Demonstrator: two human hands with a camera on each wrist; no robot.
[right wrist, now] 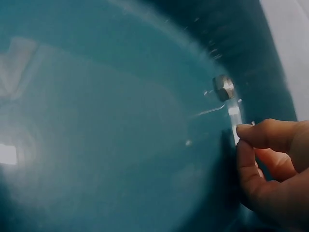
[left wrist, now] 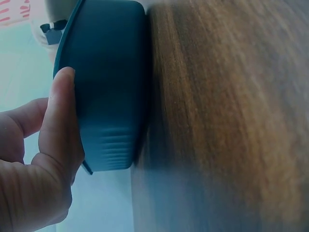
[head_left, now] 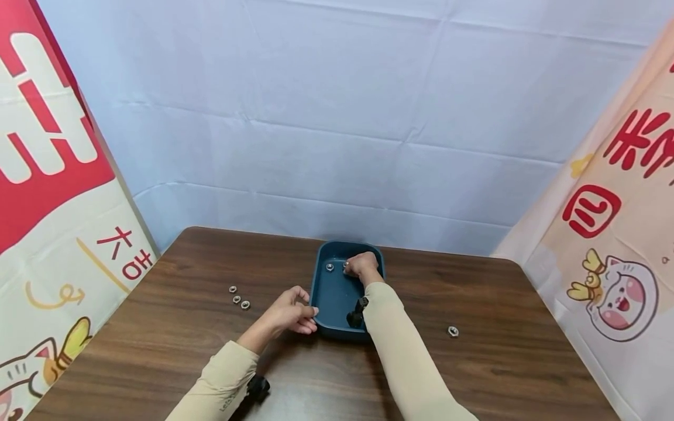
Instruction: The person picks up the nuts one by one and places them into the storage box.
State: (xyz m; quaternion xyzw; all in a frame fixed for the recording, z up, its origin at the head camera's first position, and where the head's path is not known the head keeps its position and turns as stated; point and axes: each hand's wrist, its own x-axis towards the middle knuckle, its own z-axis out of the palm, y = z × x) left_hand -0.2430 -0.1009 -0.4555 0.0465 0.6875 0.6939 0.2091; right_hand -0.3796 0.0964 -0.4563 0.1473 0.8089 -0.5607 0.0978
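Observation:
A dark blue rectangular tray (head_left: 337, 298) lies on the table. Inside it, toward the far end, sits a silver hex nut (head_left: 329, 267), which also shows near the wall in the right wrist view. My right hand (head_left: 363, 265) reaches into the tray's far part. Its thumb and finger pinch a small silver nut (head_left: 345, 267), mostly covered by the fingertips. At the tray's near left corner, my left hand (head_left: 286, 311) touches the rim and outer wall, its fingers loosely bent. The left wrist view shows a fingertip (left wrist: 63, 79) against the outer wall.
Several loose nuts lie on the brown wooden table (head_left: 174, 327): a small group (head_left: 237, 299) left of the tray and a single nut (head_left: 453, 331) to the right. A pale cloth (head_left: 316, 117) hangs behind the table, with printed banners at both sides.

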